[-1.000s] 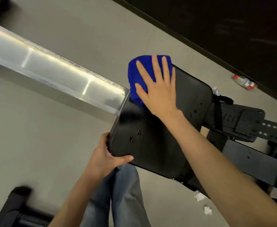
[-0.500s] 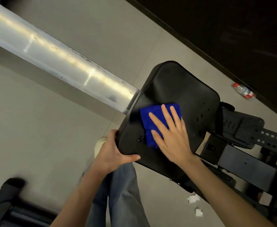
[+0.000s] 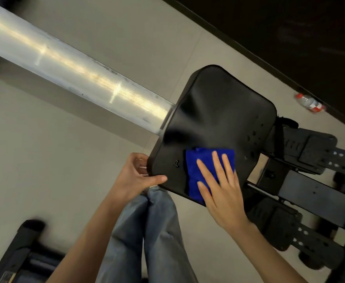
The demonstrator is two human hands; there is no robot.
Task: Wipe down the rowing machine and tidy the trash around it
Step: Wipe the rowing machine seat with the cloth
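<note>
Your right hand (image 3: 222,193) lies flat, its grip spread, pressing the blue cloth (image 3: 202,168) onto the near edge of the black seat (image 3: 218,115). Your left hand (image 3: 134,176) grips the seat's near corner, thumb on top. The seat sits over the metal rail (image 3: 75,72). What looks like a plastic bottle (image 3: 310,103) lies on the floor (image 3: 45,160), well apart from the seat.

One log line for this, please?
right hand: presses blue cloth on seat | left hand: grips seat corner | bottle: on floor
</note>
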